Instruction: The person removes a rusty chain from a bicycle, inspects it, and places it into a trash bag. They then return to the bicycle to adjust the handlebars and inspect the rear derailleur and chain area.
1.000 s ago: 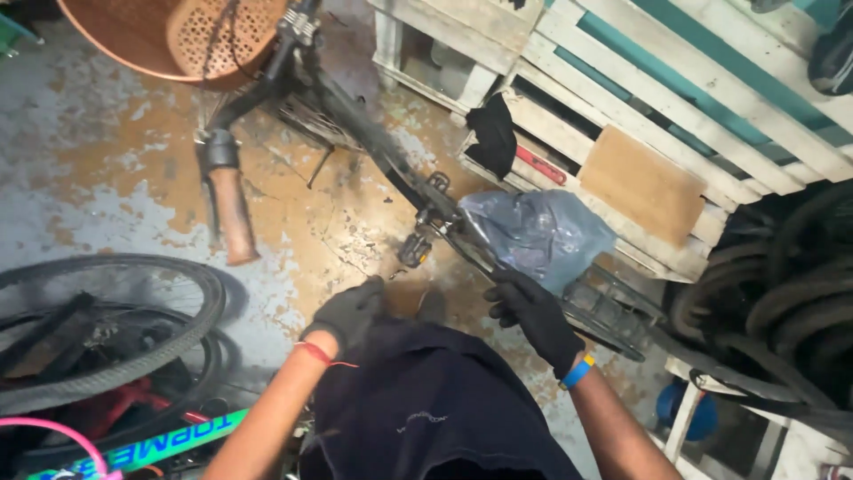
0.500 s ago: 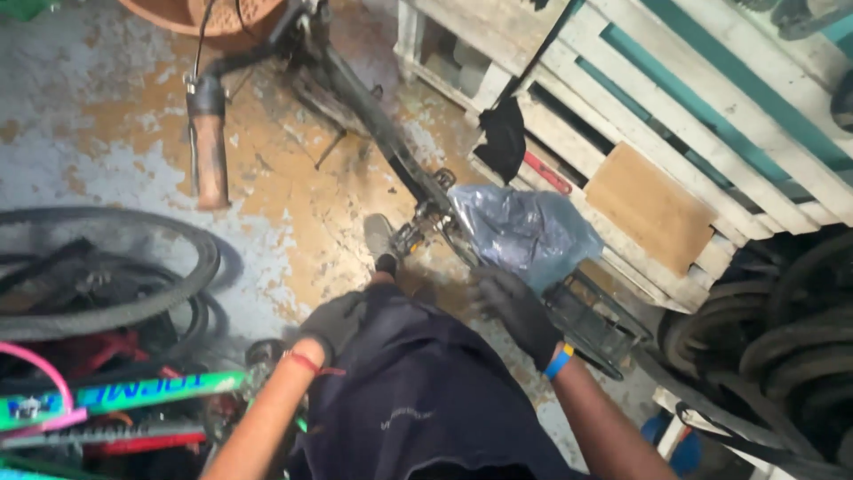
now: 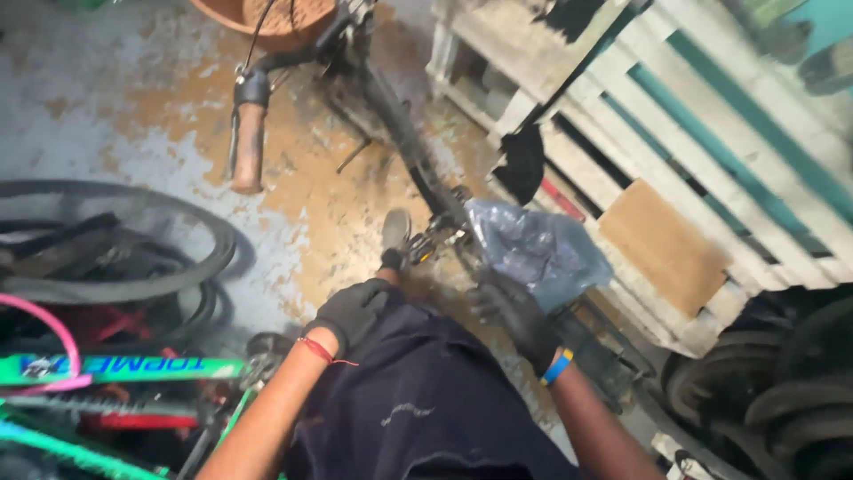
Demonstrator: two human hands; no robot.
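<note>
Two gloved hands: the right hand (image 3: 515, 316) has its grip closed on the dark bicycle frame (image 3: 400, 133) just below one crumpled grey plastic bag (image 3: 533, 249); the left hand (image 3: 351, 311) rests curled on the knee, holding nothing I can tell. One brown handlebar grip (image 3: 247, 147) lies well apart on the floor (image 3: 107, 98)

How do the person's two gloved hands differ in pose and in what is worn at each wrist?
The left hand rests on the dark-clothed knee, touching no bike part; the right hand reaches to the bicycle frame beside the plastic bag. The left wrist wears a red string, the right a blue-and-yellow band. Both wear black gloves.
</note>
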